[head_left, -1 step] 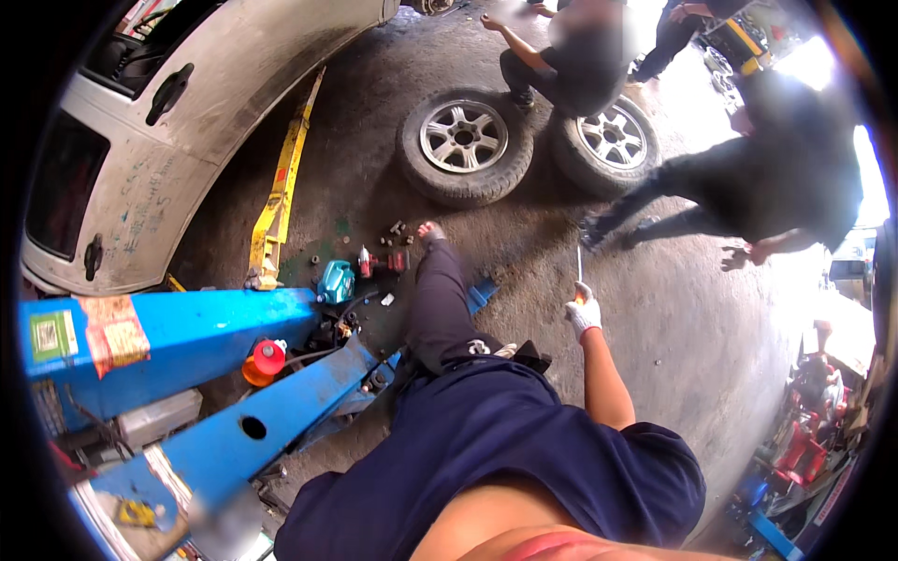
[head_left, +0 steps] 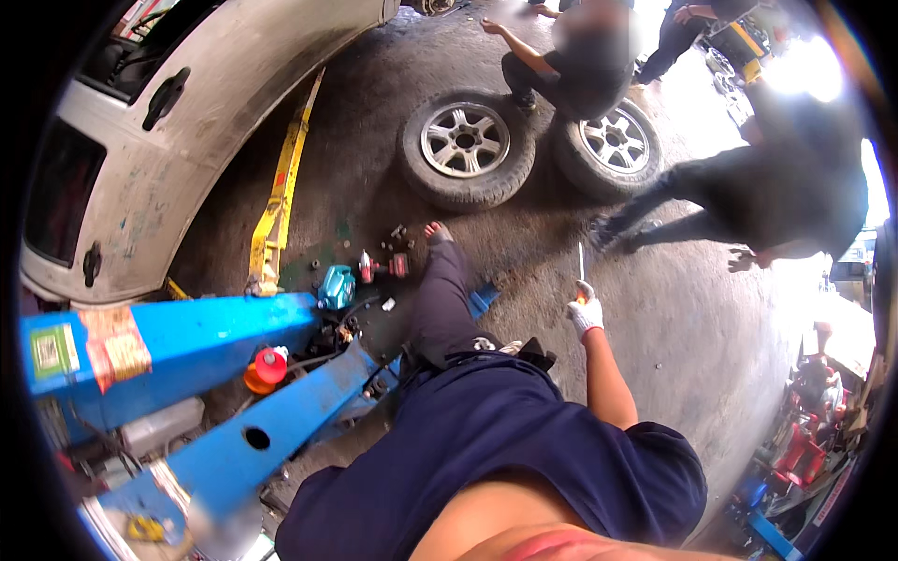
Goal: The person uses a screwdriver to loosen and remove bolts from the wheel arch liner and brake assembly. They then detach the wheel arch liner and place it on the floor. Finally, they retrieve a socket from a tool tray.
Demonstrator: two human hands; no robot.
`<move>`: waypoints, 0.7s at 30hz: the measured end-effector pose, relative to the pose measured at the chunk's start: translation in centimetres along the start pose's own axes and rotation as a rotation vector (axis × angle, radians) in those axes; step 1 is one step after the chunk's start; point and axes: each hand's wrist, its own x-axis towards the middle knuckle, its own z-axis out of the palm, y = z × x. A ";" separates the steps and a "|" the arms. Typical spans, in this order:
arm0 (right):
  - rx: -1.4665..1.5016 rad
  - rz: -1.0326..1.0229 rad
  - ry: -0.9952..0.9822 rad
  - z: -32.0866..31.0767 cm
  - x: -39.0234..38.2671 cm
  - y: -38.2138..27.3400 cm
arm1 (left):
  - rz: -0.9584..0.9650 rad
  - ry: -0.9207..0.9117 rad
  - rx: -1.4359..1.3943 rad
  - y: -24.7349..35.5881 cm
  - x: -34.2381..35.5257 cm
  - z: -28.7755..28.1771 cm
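Observation:
My right hand [head_left: 586, 313], in a white glove, is closed round the orange handle of a screwdriver [head_left: 581, 265]. Its thin metal shaft points away from me, above the concrete floor. My left hand is out of view. Beyond my dark-trousered leg [head_left: 440, 290], a wheel [head_left: 416, 154] with a silver rim lies on the floor. A second wheel [head_left: 652, 140] lies to its right. Left of my foot, a red and grey power tool [head_left: 383, 266] rests near a teal jug [head_left: 337, 287]. Several small nuts [head_left: 398, 234] are scattered close by.
A white car [head_left: 196, 122] is at the far left, beside a yellow arm [head_left: 279, 201]. Blue lift beams [head_left: 234, 318] cross the left side. One person [head_left: 589, 79] crouches behind the wheels; another [head_left: 767, 192] stands at right. Red equipment [head_left: 803, 458] crowds the right edge.
The standing person at right has shifted slightly, with an arm lower. The rest of the view has moved only a little; my right hand keeps its grip on the screwdriver.

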 end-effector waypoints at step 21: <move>-0.051 0.480 -0.073 8.8 29.2 -28.1 | 0.622 -0.034 -0.733 83.8 21.5 -26.0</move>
